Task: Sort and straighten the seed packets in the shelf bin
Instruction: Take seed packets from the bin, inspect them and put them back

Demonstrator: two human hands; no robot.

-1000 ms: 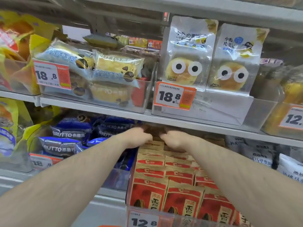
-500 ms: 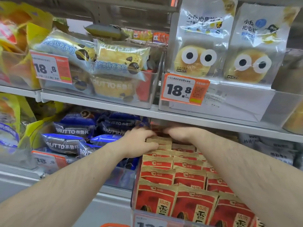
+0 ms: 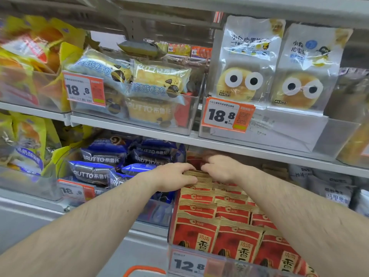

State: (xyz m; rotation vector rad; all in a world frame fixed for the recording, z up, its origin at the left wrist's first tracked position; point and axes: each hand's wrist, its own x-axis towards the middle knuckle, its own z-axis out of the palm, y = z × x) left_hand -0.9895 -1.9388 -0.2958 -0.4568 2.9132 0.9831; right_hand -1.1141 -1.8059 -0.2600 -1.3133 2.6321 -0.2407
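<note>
Head view: left hand (image 3: pixel 173 177) and right hand (image 3: pixel 219 166), each grip curled onto the rearmost seed packets (image 3: pixel 215 202) at 12 o'clock in the shelf bin (image 3: pixel 171 220), apparently to square the rows upright beneath the upper shelf (image 3: pixel 139 132).

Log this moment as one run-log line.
stage: straightening back row | left hand: grips rear seed packets | right hand: on same row | front rows: upright in clear bin

Both forearms bare w/ hair, no sleeves; left grip (image 3: pixel 171 176) & right grip (image 3: pixel 219 166): no rings/gloves.
</note>
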